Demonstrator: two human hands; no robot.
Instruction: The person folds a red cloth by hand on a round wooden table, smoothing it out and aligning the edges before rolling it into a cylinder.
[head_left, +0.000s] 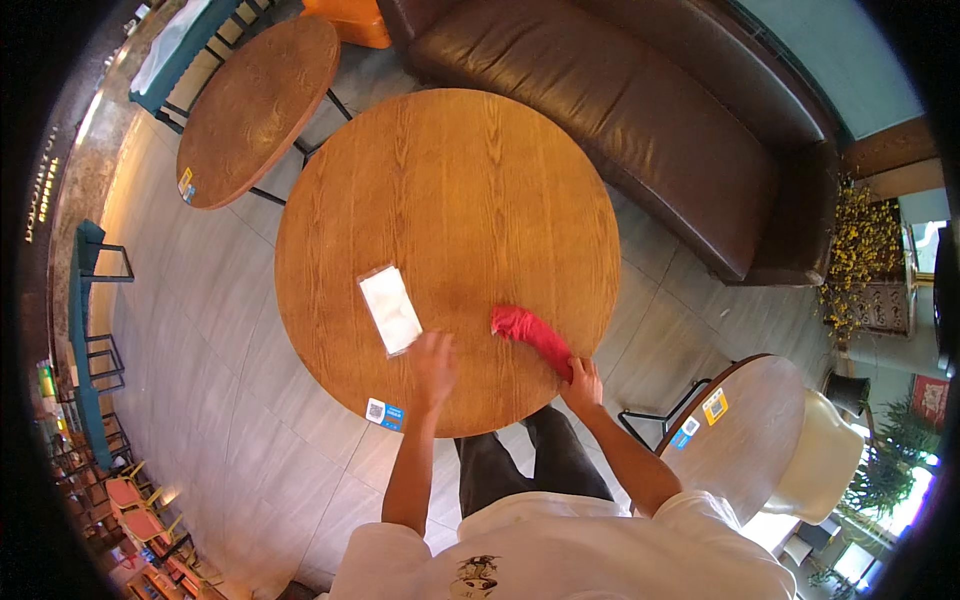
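A round wooden table (457, 195) stands before me. My right hand (583, 384) grips the near end of a bunched red cloth (536, 336) at the table's lower right edge. The rest of the cloth stretches up and left across the wood. My left hand (433, 371), a little blurred, hovers over or rests on the tabletop; I cannot tell which. Its fingertips are by the lower corner of a white tissue pack (391, 310) in a clear wrapper, and nothing shows in the hand.
A blue and white sticker with a printed code (385, 414) is on the near rim. A brown leather sofa (600, 112) curves behind the table. Smaller round tables stand at upper left (259, 112) and lower right (742, 435), the latter beside a cream chair (821, 457).
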